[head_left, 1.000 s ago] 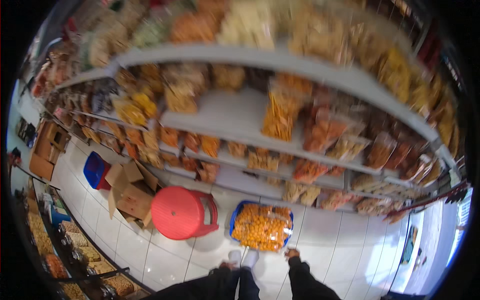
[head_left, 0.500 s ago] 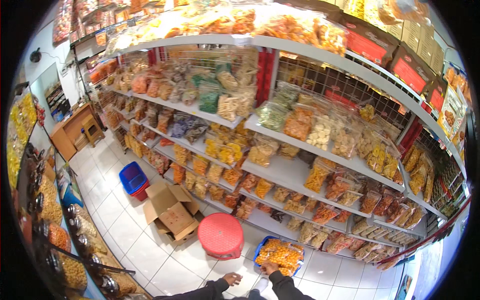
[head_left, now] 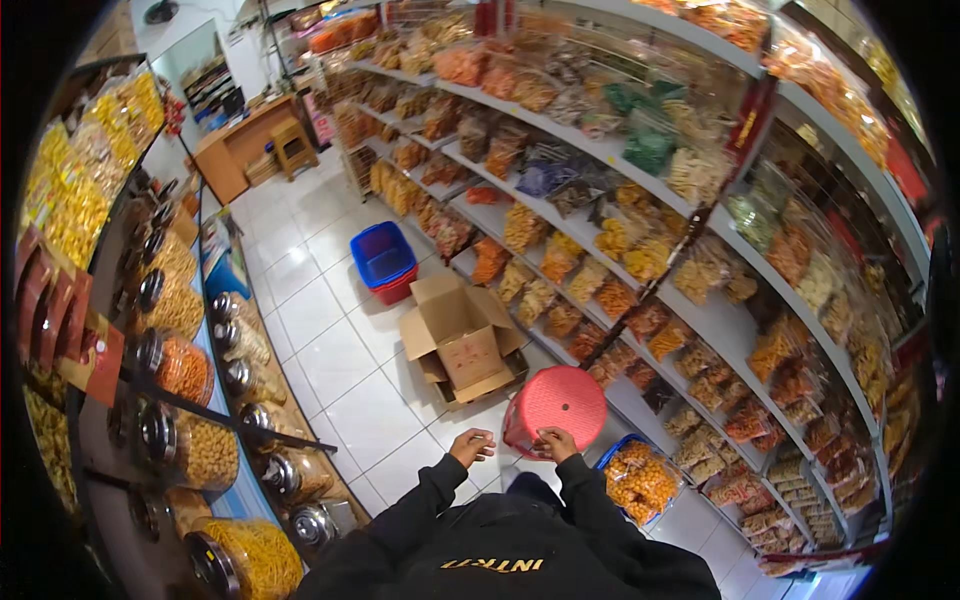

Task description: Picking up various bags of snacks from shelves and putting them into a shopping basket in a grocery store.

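My left hand hovers above the floor tiles in front of my body, its fingers loosely bent and apart, with nothing seen in it. To its right, my right hand overlaps the near side of the red plastic stool in view; whether it touches the stool I cannot tell. Its fingers are half bent and appear to hold nothing. Right of that arm, a blue basket on the floor holds orange snacks in clear bags. An open cardboard box stands just beyond the stool.
Blue and red stacked tubs stand past the box. Shelves of bagged snacks run along the right. On the left are racks with lidded snack jars and a protruding dark bar. A wooden desk and stool are far back.
My view has swung left and downward. My right hand has moved away from the basket of orange snacks to in front of the red stool. Both hands are now raised before my body.
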{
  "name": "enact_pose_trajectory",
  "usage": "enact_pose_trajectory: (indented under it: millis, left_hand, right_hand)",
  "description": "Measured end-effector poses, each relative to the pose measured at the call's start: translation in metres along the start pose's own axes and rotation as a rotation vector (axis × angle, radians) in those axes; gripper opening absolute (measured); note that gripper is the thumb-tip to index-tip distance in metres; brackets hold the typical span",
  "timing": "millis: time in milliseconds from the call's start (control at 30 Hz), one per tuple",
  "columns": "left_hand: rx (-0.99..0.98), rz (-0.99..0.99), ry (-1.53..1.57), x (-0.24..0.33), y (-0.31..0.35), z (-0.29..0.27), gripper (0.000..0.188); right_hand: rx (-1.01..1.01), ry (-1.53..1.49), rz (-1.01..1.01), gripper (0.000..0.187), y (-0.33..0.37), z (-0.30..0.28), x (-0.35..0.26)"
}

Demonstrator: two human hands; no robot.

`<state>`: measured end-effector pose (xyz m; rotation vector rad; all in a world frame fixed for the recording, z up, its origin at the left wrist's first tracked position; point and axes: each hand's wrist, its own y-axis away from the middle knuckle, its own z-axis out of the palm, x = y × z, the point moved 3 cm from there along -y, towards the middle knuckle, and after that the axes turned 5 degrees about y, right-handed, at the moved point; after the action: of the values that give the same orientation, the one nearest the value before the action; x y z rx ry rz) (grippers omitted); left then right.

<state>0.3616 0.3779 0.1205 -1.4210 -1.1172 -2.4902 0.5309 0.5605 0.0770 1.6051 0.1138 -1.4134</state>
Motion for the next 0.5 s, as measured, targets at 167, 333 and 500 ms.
enact_pose_trajectory:
  millis: [167,333,500]
  left_hand:
    - [0.11,-0.054,0.015,0.002,-0.011,-0.072,0.024]
    - [0.159,-0.125,0.003,0.011,-0.044,-0.124,0.019]
    - [0.253,-0.329,-0.108,0.033,-0.114,-0.188,0.024]
  right_hand:
    - [-0.125,0.018,0.116,0.02,-0.049,0.07,-0.01]
    - [-0.138,0.055,0.299,0.017,-0.13,0.118,-0.02]
    - [-0.112,0.137,0.477,0.021,-0.243,0.163,-0.018]
